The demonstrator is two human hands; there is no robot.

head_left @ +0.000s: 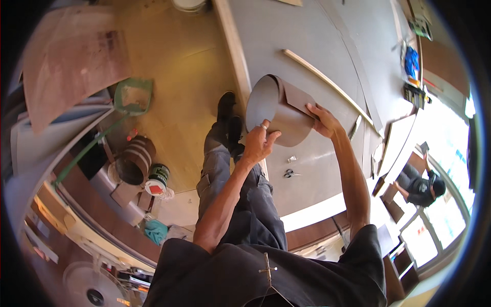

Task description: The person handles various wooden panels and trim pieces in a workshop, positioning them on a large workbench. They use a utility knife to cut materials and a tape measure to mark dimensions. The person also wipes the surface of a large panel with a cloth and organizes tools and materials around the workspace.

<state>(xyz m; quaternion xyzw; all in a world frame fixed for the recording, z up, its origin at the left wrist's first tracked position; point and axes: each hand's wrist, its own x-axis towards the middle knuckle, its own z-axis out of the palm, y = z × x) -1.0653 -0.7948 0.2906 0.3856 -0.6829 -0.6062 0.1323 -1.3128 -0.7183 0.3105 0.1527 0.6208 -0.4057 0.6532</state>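
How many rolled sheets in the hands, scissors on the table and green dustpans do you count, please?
Rolled sheet, held by left hand and right hand: 1
Scissors, on the table: 1 pair
Green dustpan: 1
Total: 3

Two hands, one curled sheet, one pair of scissors, one dustpan, seemingly one co-worker

Daylight floods in through windows at right, panes burning out to white! Warm yellow cast over floor, cooler grey sheen on tabletop. Soft shading wraps rolled sheet. Fisheye bends outer edges; black vignette closes around, 1 bluish fringe glowing at right; left margin smeary.
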